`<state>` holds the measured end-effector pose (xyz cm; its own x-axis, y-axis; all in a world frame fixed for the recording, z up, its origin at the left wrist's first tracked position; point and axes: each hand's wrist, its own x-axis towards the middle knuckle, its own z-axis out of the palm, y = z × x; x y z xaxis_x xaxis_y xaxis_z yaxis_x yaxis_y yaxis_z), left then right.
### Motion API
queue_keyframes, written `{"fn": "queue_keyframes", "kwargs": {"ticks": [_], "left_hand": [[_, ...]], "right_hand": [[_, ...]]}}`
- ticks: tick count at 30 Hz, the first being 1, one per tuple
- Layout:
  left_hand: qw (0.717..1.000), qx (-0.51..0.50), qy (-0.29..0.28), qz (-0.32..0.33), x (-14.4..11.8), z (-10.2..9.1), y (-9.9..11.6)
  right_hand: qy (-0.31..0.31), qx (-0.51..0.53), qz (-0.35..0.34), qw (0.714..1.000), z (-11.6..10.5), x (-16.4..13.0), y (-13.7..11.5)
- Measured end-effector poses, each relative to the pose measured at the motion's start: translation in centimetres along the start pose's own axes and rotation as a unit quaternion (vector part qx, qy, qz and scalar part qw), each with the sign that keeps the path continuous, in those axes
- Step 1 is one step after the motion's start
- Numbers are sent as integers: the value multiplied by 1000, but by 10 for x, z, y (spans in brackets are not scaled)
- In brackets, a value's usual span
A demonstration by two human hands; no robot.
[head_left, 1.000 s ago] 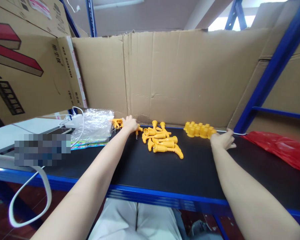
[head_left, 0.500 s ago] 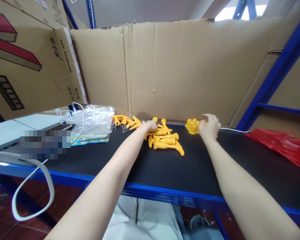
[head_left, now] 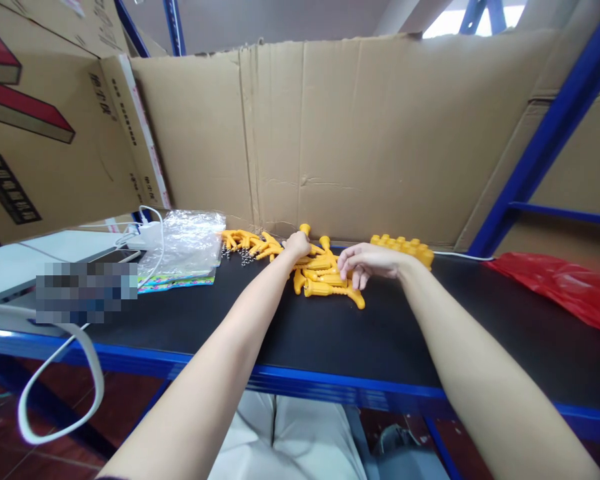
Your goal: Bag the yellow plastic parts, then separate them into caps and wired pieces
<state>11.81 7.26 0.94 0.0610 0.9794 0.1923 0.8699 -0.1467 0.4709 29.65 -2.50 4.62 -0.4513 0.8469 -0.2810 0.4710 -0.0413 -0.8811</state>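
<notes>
My left hand (head_left: pixel 299 245) is closed at the back of a pile of yellow plastic pieces; what its fingers grip is hidden. My right hand (head_left: pixel 367 262) reaches over the right end of this pile, fingers loosely bent and apart, with nothing visible in them. Curved yellow handles with ribbed sleeves (head_left: pixel 325 287) lie in the pile, and two flared yellow pieces (head_left: pixel 325 244) stand at its back. To the left lie several yellow handles with metal spirals (head_left: pixel 250 244), like corkscrews. A block of upright yellow sleeves (head_left: pixel 405 247) stands behind my right wrist.
Clear plastic bags (head_left: pixel 190 233) lie on colourful packets (head_left: pixel 180 283) at the left, near a white cable (head_left: pixel 161 250). A red plastic bag (head_left: pixel 555 283) lies at the right. Cardboard (head_left: pixel 330 133) walls the back of the black tabletop (head_left: pixel 220 320), and a blue post (head_left: pixel 545 140) slants up at right.
My right hand has moved left from the block of upright sleeves to the right end of the pile, uncovering more of the block. My left hand stays closed at the pile.
</notes>
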Motion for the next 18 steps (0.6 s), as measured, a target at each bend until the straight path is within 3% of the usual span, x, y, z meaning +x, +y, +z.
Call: {"fn": "queue_keyframes", "kwargs": {"ticks": [3,6,12,18], "left_hand": [[998,-58,10,-11,-2,-2,1],[995,-85,43,-11,-1,-5,4],[986,-98,135,24,1,-18,9],[969,-9,188,161,-30,-37,9]], "right_hand": [[-78,-5,28,997,7,-6,-5],[-112,-16,36,993,10,-7,-7],[-84,-15,35,996,9,-2,-3],[-41,17,10,999,7,4,1]]}}
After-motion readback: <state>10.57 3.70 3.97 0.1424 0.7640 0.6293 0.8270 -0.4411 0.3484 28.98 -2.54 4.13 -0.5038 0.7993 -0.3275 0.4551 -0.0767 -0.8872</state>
